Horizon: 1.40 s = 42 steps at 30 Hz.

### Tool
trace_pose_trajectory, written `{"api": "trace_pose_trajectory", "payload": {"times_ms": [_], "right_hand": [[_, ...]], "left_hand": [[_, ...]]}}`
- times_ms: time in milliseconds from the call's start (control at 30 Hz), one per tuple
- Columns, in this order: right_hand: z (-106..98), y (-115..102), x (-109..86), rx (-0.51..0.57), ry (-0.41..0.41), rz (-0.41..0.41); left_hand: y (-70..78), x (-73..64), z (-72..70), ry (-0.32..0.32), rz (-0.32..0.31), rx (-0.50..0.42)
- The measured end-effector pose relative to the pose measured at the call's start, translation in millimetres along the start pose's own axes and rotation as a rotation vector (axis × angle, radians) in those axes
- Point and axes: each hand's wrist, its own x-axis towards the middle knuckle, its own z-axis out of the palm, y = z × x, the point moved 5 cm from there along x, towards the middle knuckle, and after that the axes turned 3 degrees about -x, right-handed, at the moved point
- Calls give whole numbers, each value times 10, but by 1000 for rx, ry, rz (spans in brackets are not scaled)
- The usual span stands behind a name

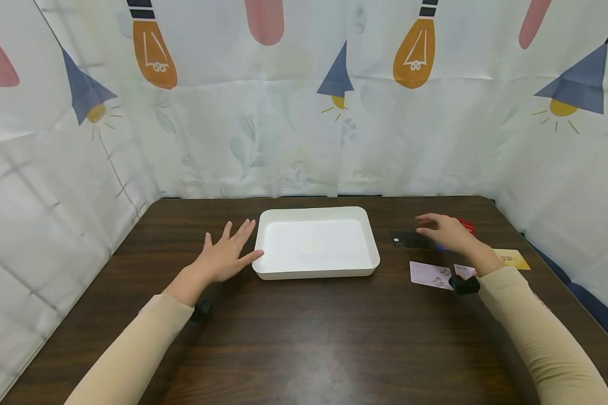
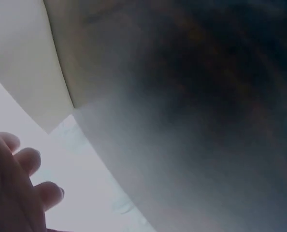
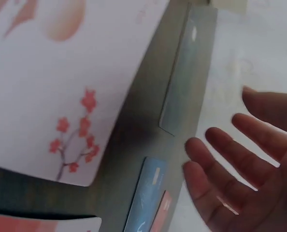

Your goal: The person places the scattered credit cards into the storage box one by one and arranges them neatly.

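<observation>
A white rectangular tray (image 1: 316,242) lies on the dark wooden table. At its left side is my left hand (image 1: 226,256), fingers spread, the thumb by the tray's rim; whether it touches cannot be made out. My right hand (image 1: 448,232) hovers over several flat cards with its fingers loosely bent, holding nothing. Around it lie a black card (image 1: 409,240), a lilac card (image 1: 430,274), a second lilac card (image 1: 465,271), a gold card (image 1: 513,259) and a partly hidden red card (image 1: 467,225). The right wrist view shows a blue card (image 3: 146,193) below the fingers.
The brown tabletop (image 1: 314,337) stretches in front of the tray. A white curtain (image 1: 294,129) printed with lamps and bulbs hangs behind the table and along both sides. Each wrist wears a small black device, such as the right wrist camera (image 1: 464,285).
</observation>
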Motion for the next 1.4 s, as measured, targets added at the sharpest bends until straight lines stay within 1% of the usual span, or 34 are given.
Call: {"api": "trace_pose_trajectory", "payload": {"times_ms": [167,333,433,600,767,1033,1300,1400], "right_hand": [[-7,61,-10,45,-69,27],[-18,124,-25,40,-137,38],[-22,165,-33,33,-164,46],[-13,236,-18,34,-193,72],[10,290,20,35,-216,93],[14,354,69,76,-253,119],[3,331,84,119,-263,125],[-2,325,90,120,-264,122]], "left_hand": [[9,-20,40,-16,24,-1],[49,-48,56,-41,56,-4],[76,-67,58,-45,83,7],[90,-87,74,-53,106,36],[79,-86,95,-65,111,44],[81,-91,83,-68,111,48],[81,-100,79,-77,98,38],[79,-100,79,-78,97,40]]}}
